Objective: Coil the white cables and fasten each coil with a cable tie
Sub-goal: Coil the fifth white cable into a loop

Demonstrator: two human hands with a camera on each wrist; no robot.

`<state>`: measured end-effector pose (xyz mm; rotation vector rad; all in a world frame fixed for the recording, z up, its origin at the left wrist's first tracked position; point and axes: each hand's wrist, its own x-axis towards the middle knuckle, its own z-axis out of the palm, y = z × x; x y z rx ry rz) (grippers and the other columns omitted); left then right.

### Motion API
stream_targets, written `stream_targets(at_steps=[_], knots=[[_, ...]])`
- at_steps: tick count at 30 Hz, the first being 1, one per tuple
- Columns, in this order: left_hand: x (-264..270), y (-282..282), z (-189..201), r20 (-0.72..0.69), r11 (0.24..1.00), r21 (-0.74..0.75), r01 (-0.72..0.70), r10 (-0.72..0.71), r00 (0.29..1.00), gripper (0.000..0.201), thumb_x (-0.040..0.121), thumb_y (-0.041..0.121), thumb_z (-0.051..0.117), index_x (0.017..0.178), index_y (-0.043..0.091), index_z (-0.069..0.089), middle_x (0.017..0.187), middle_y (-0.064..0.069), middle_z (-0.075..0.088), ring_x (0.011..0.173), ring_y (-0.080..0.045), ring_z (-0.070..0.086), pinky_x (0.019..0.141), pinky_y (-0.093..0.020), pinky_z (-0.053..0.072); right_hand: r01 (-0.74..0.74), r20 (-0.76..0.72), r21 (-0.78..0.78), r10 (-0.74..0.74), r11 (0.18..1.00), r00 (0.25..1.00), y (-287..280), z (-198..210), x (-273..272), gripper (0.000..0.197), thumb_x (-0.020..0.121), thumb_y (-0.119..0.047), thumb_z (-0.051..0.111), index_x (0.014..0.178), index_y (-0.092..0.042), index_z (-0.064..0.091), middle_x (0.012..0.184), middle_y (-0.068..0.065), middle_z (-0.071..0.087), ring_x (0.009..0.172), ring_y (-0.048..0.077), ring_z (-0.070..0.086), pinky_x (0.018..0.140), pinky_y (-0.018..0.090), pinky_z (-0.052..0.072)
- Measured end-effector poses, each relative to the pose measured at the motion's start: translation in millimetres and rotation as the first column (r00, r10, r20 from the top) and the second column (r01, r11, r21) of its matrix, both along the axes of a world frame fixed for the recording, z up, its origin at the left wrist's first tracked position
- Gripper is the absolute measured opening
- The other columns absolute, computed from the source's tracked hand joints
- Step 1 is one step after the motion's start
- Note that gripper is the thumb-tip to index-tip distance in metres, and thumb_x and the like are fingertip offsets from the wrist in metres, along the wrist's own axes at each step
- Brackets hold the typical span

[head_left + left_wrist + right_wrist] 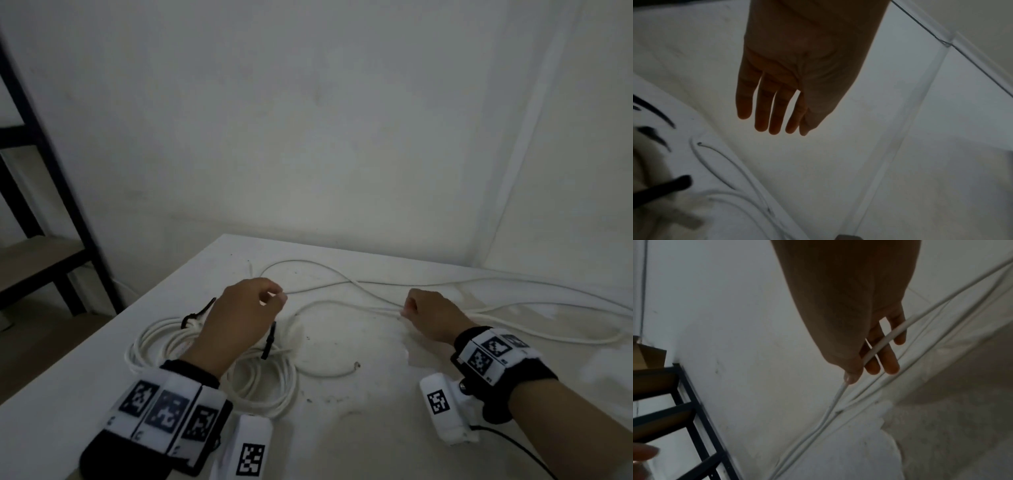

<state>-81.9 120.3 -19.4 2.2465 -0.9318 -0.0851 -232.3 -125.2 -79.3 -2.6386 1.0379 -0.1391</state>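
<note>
On the white table [342,428], two coiled white cables lie at the left: one coil [154,346] with a black cable tie [200,314], another coil [270,387] with a black tie [270,341]. My left hand [274,298] hovers above them, fingers relaxed and empty [772,126]. A long loose white cable [342,284] snakes across the table to the right, its free end [356,366] near the middle. My right hand [406,311] grips this cable; in the right wrist view the cable [888,335] runs across my fingers [890,363] under the thumb.
A black metal shelf rack [51,205] stands left of the table. White walls meet in a corner behind the table at the right. The table's left edge [120,329] runs diagonally close to the coils.
</note>
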Motion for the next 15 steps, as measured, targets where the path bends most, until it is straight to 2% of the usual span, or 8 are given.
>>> stream_targets(at_steps=[4, 7, 9, 11, 12, 13, 14, 15], knots=[[-12, -32, 11, -0.072, 0.996, 0.027, 0.079, -0.077, 0.994, 0.037, 0.090, 0.033, 0.057, 0.123, 0.017, 0.055, 0.109, -0.001, 0.057, 0.105, -0.018, 0.055, 0.087, -0.025, 0.040, 0.024, 0.265, 0.020, -0.028, 1.000, 0.964, 3, 30, -28, 0.014, 0.094, -0.025, 0.050, 0.085, -0.014, 0.047, 0.079, 0.002, 0.054, 0.074, 0.020, 0.049, 0.065, 0.028, 0.034], [-24, -64, 17, -0.070, 0.984, 0.111, 0.142, -0.135, 0.988, 0.063, 0.089, 0.036, 0.057, 0.143, 0.017, 0.030, 0.139, -0.012, 0.041, 0.124, -0.026, 0.044, 0.099, -0.030, 0.036, -0.005, 0.409, -0.015, 0.011, 1.000, 0.912, 5, 55, -53, 0.012, 0.093, -0.022, 0.051, 0.085, -0.013, 0.050, 0.076, -0.001, 0.052, 0.069, 0.017, 0.047, 0.060, 0.027, 0.035], [-28, -86, 16, -0.049, 0.970, 0.189, 0.150, -0.144, 0.988, 0.077, 0.089, 0.037, 0.057, 0.148, 0.015, 0.013, 0.145, -0.017, 0.030, 0.131, -0.032, 0.035, 0.104, -0.036, 0.033, -0.036, 0.493, -0.026, 0.044, 0.999, 0.869, 7, 70, -71, 0.012, 0.093, -0.020, 0.052, 0.083, -0.015, 0.050, 0.073, -0.002, 0.051, 0.063, 0.012, 0.044, 0.058, 0.023, 0.035], [-30, -104, 10, -0.055, 0.960, 0.239, 0.147, -0.138, 0.989, 0.073, 0.091, 0.037, 0.054, 0.147, 0.013, 0.015, 0.141, -0.020, 0.034, 0.129, -0.035, 0.037, 0.103, -0.038, 0.035, -0.058, 0.553, -0.056, 0.080, 0.997, 0.829, 9, 83, -90, 0.013, 0.092, -0.018, 0.054, 0.080, -0.017, 0.050, 0.071, -0.003, 0.050, 0.060, 0.010, 0.042, 0.057, 0.020, 0.035], [-33, -111, 7, -0.050, 0.957, 0.238, 0.167, -0.160, 0.986, 0.057, 0.093, 0.035, 0.049, 0.141, 0.012, 0.028, 0.133, -0.019, 0.044, 0.125, -0.035, 0.042, 0.097, -0.036, 0.039, -0.059, 0.575, -0.067, 0.087, 0.996, 0.814, 9, 88, -99, 0.014, 0.092, -0.018, 0.054, 0.079, -0.019, 0.050, 0.070, -0.003, 0.050, 0.059, 0.009, 0.041, 0.056, 0.019, 0.034], [-37, -116, 6, -0.044, 0.959, 0.206, 0.194, -0.189, 0.981, 0.037, 0.096, 0.033, 0.043, 0.126, 0.011, 0.045, 0.118, -0.016, 0.053, 0.117, -0.034, 0.049, 0.087, -0.033, 0.042, -0.050, 0.591, -0.076, 0.085, 0.996, 0.802, 8, 92, -108, 0.014, 0.092, -0.018, 0.054, 0.078, -0.020, 0.050, 0.070, -0.003, 0.050, 0.058, 0.009, 0.040, 0.056, 0.017, 0.034], [-44, -119, 5, -0.047, 0.963, 0.136, 0.233, -0.229, 0.972, 0.027, 0.098, 0.030, 0.038, 0.107, 0.010, 0.055, 0.102, -0.011, 0.057, 0.108, -0.031, 0.054, 0.076, -0.029, 0.041, -0.033, 0.607, -0.087, 0.079, 0.996, 0.791, 7, 96, -117, 0.014, 0.091, -0.018, 0.055, 0.078, -0.020, 0.050, 0.070, -0.003, 0.050, 0.057, 0.008, 0.040, 0.055, 0.016, 0.034], [-51, -121, 6, -0.078, 0.959, 0.056, 0.277, -0.273, 0.959, 0.029, 0.099, 0.028, 0.035, 0.093, 0.009, 0.057, 0.092, -0.006, 0.059, 0.099, -0.028, 0.058, 0.068, -0.027, 0.039, -0.006, 0.623, -0.100, 0.067, 0.995, 0.779, 4, 99, -126, 0.012, 0.091, -0.018, 0.055, 0.079, -0.018, 0.051, 0.070, -0.004, 0.051, 0.058, 0.008, 0.040, 0.056, 0.015, 0.034]])
